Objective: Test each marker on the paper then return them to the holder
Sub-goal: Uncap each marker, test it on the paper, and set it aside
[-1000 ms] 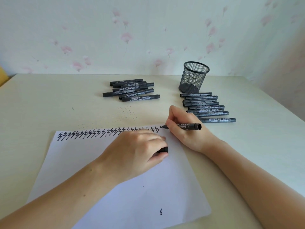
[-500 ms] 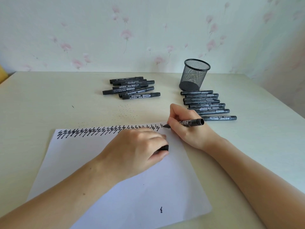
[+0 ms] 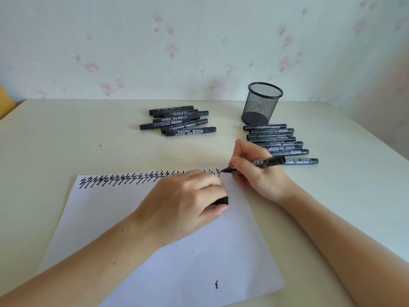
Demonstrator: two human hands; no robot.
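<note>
My right hand [image 3: 254, 173] grips an uncapped black marker [image 3: 265, 162], its tip touching the top right corner of the white paper [image 3: 177, 262] at the end of a row of black zigzag marks [image 3: 124, 180]. My left hand [image 3: 186, 200] rests on the paper and holds the marker's black cap [image 3: 222, 200] in curled fingers. The black mesh holder [image 3: 262, 104] stands at the back right with no markers visible in it. Several capped black markers [image 3: 274, 140] lie in a row in front of it. Another group of several markers [image 3: 179, 120] lies at back centre.
A cream table [image 3: 55, 140] meets a flowered wall behind. Small black ink specks [image 3: 168, 151] dot the table above the paper. One lone zigzag mark [image 3: 217, 284] sits near the paper's front edge. A yellow object [image 3: 4, 100] shows at the far left.
The marker tip has drawn another small zigzag at the right end of the row. My left hand has stayed put with the cap.
</note>
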